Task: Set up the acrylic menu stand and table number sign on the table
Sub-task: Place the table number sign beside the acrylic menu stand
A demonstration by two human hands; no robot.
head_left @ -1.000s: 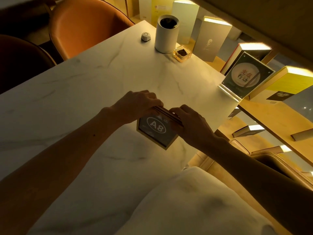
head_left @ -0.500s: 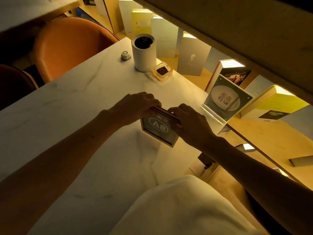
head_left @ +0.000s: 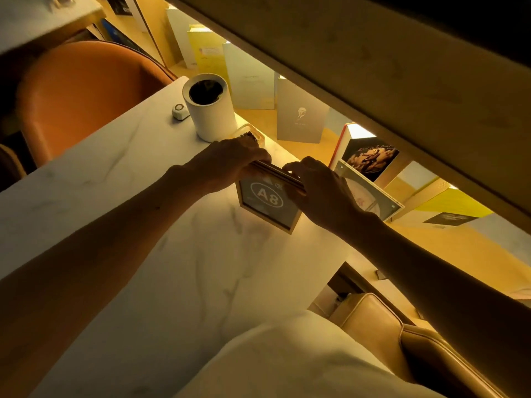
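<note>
The table number sign (head_left: 265,203), a wood-framed block with a dark face reading "A8", stands on the white marble table (head_left: 178,254) near its right edge. My left hand (head_left: 230,160) grips the sign's top left corner and my right hand (head_left: 319,191) grips its top right side. The acrylic menu stand (head_left: 373,193), a clear slanted holder with a round printed picture, stands just right of the sign at the table edge, partly hidden behind my right hand.
A white cylinder container (head_left: 209,107) and a small white round device (head_left: 180,110) stand at the table's far end, with a small clear dish (head_left: 253,135) behind my left hand. Books (head_left: 300,114) line the lit shelf to the right. An orange chair (head_left: 83,93) sits far left.
Both hands have carried the A8 sign farther along the table, toward the white cylinder and closer to the acrylic stand. The camera view has tilted as well.
</note>
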